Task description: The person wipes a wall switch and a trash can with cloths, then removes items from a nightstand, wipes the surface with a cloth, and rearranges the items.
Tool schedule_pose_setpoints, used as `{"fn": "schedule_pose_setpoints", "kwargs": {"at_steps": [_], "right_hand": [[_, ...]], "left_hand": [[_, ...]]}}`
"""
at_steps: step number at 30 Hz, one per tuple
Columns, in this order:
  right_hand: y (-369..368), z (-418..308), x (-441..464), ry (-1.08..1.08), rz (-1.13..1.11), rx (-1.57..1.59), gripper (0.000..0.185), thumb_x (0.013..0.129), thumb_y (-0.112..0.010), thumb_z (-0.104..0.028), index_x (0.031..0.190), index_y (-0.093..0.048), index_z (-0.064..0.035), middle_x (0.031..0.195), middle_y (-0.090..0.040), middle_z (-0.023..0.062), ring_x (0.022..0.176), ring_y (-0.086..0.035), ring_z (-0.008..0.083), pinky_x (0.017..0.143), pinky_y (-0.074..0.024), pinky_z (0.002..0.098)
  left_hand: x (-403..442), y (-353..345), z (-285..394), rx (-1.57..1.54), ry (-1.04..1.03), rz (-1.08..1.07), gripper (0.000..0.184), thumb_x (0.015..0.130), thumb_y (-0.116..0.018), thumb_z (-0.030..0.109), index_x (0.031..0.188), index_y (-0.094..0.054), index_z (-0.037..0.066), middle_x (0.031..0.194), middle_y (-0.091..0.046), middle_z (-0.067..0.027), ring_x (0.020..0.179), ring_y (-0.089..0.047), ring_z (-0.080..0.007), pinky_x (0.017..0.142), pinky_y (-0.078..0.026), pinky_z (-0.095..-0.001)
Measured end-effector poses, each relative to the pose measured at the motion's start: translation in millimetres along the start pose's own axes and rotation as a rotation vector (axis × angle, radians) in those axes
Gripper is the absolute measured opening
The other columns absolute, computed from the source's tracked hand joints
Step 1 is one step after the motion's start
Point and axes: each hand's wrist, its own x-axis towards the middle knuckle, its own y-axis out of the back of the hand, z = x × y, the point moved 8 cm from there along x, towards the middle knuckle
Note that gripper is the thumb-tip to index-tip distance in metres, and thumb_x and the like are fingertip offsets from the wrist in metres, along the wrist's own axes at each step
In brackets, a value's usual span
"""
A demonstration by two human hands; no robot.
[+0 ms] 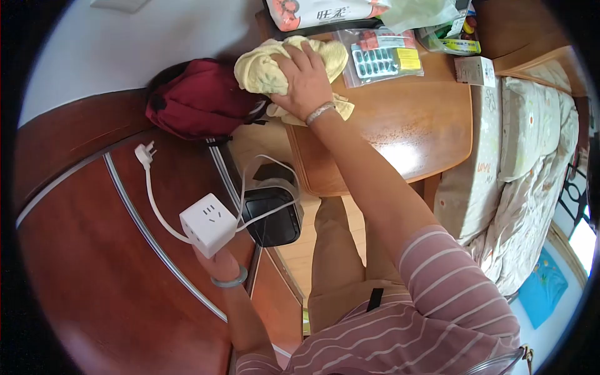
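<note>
Our right hand (304,81) clutched cloth (261,70), our left hand (219,262) the socket block (208,224). Its loose cord (262,216), beside those fingers, risked snagging the bin (275,228).

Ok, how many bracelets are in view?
2: a silvery, textured bracelet around the right wrist and a smooth, greyish, ring-shaped bangle around the left wrist.

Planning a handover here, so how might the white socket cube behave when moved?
The white socket cube in the left hand looks like hard plastic, so it probably won't bend. Its looping cord seems flexible and may sway or snag. The plug, its prongs out in the open, could swing at the cord's end.
</note>
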Motion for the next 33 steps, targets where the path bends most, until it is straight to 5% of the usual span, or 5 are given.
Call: {"fn": "schedule_pose_setpoints", "kwargs": {"at_steps": [10, 15, 19, 24, 33], "right_hand": [[80.6, 60.8, -212.8, 0.103, -0.528, 0.063, 0.067, 0.057, -0.078, -0.028, 0.117, -0.053, -0.0133, 0.14, -0.037, 0.0091, 0.128, -0.032, 0.0375, 0.105, -0.0275, 0.051], [170.1, 202.7, -246.8, -0.477, 0.056, -0.002, 0.082, 0.061, -0.071, -0.022, 0.13, -0.035, 0.0046, 0.131, -0.037, 0.0266, 0.121, -0.039, 0.0403, 0.102, -0.0324, 0.0419], [117.2, 169.8, -239.7, -0.82, 0.23, -0.051, 0.086, 0.062, -0.069, -0.021, 0.134, -0.029, 0.0042, 0.134, -0.034, 0.0274, 0.128, -0.028, 0.0411, 0.107, -0.0234, 0.0449], [36.2, -1.9, -156.1, -0.063, -0.282, 0.09, 0.077, 0.05, -0.08, -0.029, 0.119, -0.052, -0.0085, 0.137, -0.036, 0.0179, 0.128, -0.029, 0.0421, 0.106, -0.021, 0.0535], [64.1, 44.7, -132.8, 0.264, -0.323, 0.173, 0.079, 0.049, -0.081, -0.034, 0.119, -0.051, -0.0162, 0.14, -0.036, 0.0066, 0.131, -0.028, 0.0362, 0.105, -0.0271, 0.0511]], "left_hand": [[21.8, -8.3, -9.4, 0.034, 0.027, -0.092, 0.047, 0.082, -0.055, 0.0, 0.126, -0.04, -0.005, 0.122, -0.05, -0.0144, 0.109, -0.051, -0.0219, 0.091, -0.041, -0.0319], [29.6, -21.1, -13.0, 0.029, 0.0, -0.153, 0.041, 0.085, -0.056, 0.01, 0.121, -0.045, -0.007, 0.117, -0.053, -0.013, 0.106, -0.052, -0.0203, 0.092, -0.041, -0.0318], [23.5, -39.3, -16.4, -0.026, 0.053, -0.185, 0.039, 0.086, -0.053, 0.009, 0.12, -0.047, -0.008, 0.115, -0.053, -0.0119, 0.104, -0.053, -0.0186, 0.091, -0.041, -0.0302], [15.9, -62.7, -10.1, 0.069, 0.024, -0.279, 0.036, 0.088, -0.05, 0.009, 0.118, -0.048, -0.01, 0.11, -0.051, -0.0134, 0.099, -0.054, -0.0218, 0.087, -0.042, -0.0316], [2.7, -132.8, 43.7, 0.311, -0.135, -0.737, 0.028, 0.084, -0.055, 0.013, 0.106, -0.059, -0.005, 0.092, -0.053, -0.01, 0.082, -0.055, -0.0203, 0.072, -0.044, -0.0307]]}}
